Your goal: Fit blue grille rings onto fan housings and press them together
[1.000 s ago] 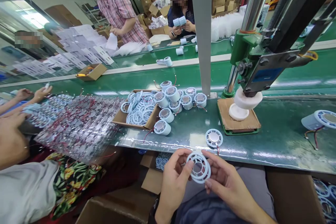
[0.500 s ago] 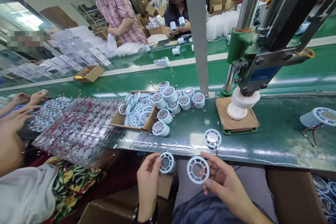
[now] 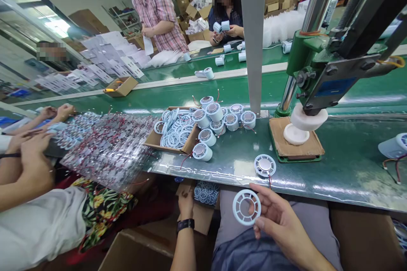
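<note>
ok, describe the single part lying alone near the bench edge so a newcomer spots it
Start at the green press and its brown pad. Just left of the pad, toward the bench's near edge, lies a flat round grille disc with a metal centre. Unlike the clustered cylinders, it lies alone.

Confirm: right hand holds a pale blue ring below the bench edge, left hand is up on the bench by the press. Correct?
Not quite. The right hand does hold the pale blue ring below the bench edge, but the left hand is not up by the press: the head view shows it down under the bench edge, at a carton of rings.
</note>
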`<state>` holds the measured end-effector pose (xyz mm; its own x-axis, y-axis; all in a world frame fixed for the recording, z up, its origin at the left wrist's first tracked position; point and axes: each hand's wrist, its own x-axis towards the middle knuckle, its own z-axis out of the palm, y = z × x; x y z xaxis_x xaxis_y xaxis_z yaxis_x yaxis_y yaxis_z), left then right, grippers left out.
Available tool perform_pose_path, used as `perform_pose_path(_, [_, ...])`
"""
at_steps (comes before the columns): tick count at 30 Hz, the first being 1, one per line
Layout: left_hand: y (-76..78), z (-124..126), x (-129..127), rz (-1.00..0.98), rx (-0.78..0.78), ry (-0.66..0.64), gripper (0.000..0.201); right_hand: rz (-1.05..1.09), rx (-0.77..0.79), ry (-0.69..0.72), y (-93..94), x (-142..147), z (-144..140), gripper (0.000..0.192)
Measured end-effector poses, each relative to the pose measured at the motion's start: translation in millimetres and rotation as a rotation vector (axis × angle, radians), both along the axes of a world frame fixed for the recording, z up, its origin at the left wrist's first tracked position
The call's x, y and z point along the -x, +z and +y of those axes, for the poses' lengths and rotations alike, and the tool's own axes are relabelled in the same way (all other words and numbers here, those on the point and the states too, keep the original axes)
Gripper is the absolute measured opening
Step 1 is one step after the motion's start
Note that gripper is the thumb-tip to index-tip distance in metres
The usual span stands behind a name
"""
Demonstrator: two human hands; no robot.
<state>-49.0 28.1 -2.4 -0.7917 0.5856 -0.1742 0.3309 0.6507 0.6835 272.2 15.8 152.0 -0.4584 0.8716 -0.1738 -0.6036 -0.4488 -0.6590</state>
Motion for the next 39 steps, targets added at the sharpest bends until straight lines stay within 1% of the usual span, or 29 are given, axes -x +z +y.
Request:
perform_pose_path(2, [12.9, 0.7, 0.5, -0.016, -0.183, 0.107, 0.035, -0.006, 0.007, 0.002, 0.2, 0.4, -0.3, 0.056])
perform_pose_path(4, [30.9, -1.4, -5.4, -0.02, -0.314, 0.157, 0.033, -0.009, 0.005, 0.005, 0.3, 1.2, -0.3, 0.056])
perform_pose_path(6, [53.5, -7.5, -20.0, -0.032, -0.442, 0.145, 0.029, -0.016, -0.001, 0.012, 0.3, 2.2, -0.1, 0.056])
perform_pose_path(8, [79.6, -17.3, -42.6, -0.064, -0.535, 0.063, 0.029, -0.014, -0.005, 0.031, 0.1, 3.4, 0.2, 0.055])
perform_pose_path(10, [107.1, -29.0, -68.7, -0.123, -0.579, -0.065, 0.033, 0.002, -0.012, 0.056, -0.7, 4.6, 0.4, 0.053])
perform_pose_path(12, [132.9, -39.1, -92.0, -0.202, -0.586, -0.228, 0.036, 0.013, -0.023, 0.075, -1.9, 5.4, 0.2, 0.051])
perform_pose_path(13, [144.3, -42.6, -101.0, -0.254, -0.582, -0.348, 0.038, 0.014, -0.029, 0.082, -2.6, 5.6, 0.1, 0.051])
perform_pose_path(15, [162.6, -45.3, -112.6, -0.35, -0.547, -0.639, 0.053, 0.004, -0.039, 0.097, -3.1, 4.9, 0.2, 0.052])
perform_pose_path(16, [169.4, -44.6, -115.8, -0.372, -0.511, -0.783, 0.062, -0.006, -0.043, 0.106, -2.8, 4.1, 0.5, 0.054])
perform_pose_path(17, [174.6, -43.0, -118.2, -0.374, -0.467, -0.897, 0.068, -0.019, -0.049, 0.116, -2.0, 2.9, 0.9, 0.055])
perform_pose_path(18, [178.4, -40.8, -120.3, -0.362, -0.422, -0.961, 0.07, -0.039, -0.057, 0.127, -0.7, 1.4, 1.4, 0.056])
perform_pose_path(19, [181.0, -38.3, -122.7, -0.353, -0.38, -0.983, 0.066, -0.066, -0.066, 0.135, 0.9, -0.1, 1.8, 0.056])
perform_pose_path(20, [182.5, -36.0, -125.8, -0.362, -0.347, -0.971, 0.058, -0.103, -0.077, 0.135, 2.8, -1.7, 1.9, 0.054])
perform_pose_path(22, [183.1, -32.1, -134.3, -0.441, -0.324, -0.882, 0.042, -0.21, -0.122, 0.106, 5.9, -4.5, 1.2, 0.048])
perform_pose_path(24, [180.9, -28.4, -144.5, -0.521, -0.337, -0.76, 0.031, -0.351, -0.219, 0.044, 7.1, -6.9, -0.4, 0.044])
perform_pose_path(25, [179.0, -25.8, -149.2, -0.541, -0.362, -0.699, 0.028, -0.441, -0.301, -0.015, 6.7, -8.2, -0.8, 0.044])
perform_pose_path(26, [176.6, -22.1, -153.3, -0.546, -0.397, -0.638, 0.028, -0.549, -0.403, -0.106, 5.9, -9.9, -0.4, 0.044])
perform_pose_path(28, [170.9, -11.0, -159.1, -0.53, -0.462, -0.539, 0.036, -0.803, -0.631, -0.368, 3.8, -14.9, 3.9, 0.042])
perform_pose_path(29, [168.0, -3.8, -160.8, -0.51, -0.477, -0.51, 0.042, -0.932, -0.733, -0.507, 2.8, -18.2, 8.2, 0.04])
perform_pose_path(30, [165.2, 3.8, -161.9, -0.485, -0.473, -0.503, 0.047, -1.049, -0.814, -0.618, 2.0, -21.8, 13.8, 0.039])
perform_pose_path(31, [163.0, 11.3, -162.4, -0.456, -0.454, -0.509, 0.048, -1.144, -0.873, -0.684, 1.3, -25.3, 20.4, 0.039])
perform_pose_path(32, [161.5, 17.8, -162.5, -0.428, -0.425, -0.526, 0.047, -1.218, -0.915, -0.705, 0.6, -28.5, 27.5, 0.04])
perform_pose_path(33, [160.9, 22.8, -162.0, -0.405, -0.401, -0.542, 0.044, -1.273, -0.947, -0.697, -0.4, -31.0, 34.4, 0.041])
perform_pose_path(36, [164.3, 26.6, -158.0, -0.304, -0.342, -0.613, 0.038, -1.357, -1.009, -0.605, -6.6, -33.9, 50.0, 0.045])
perform_pose_path(39, [170.8, 20.1, -149.3, -0.025, -0.228, -0.76, 0.039, -1.364, -1.01, -0.512, -17.5, -31.1, 55.9, 0.05])
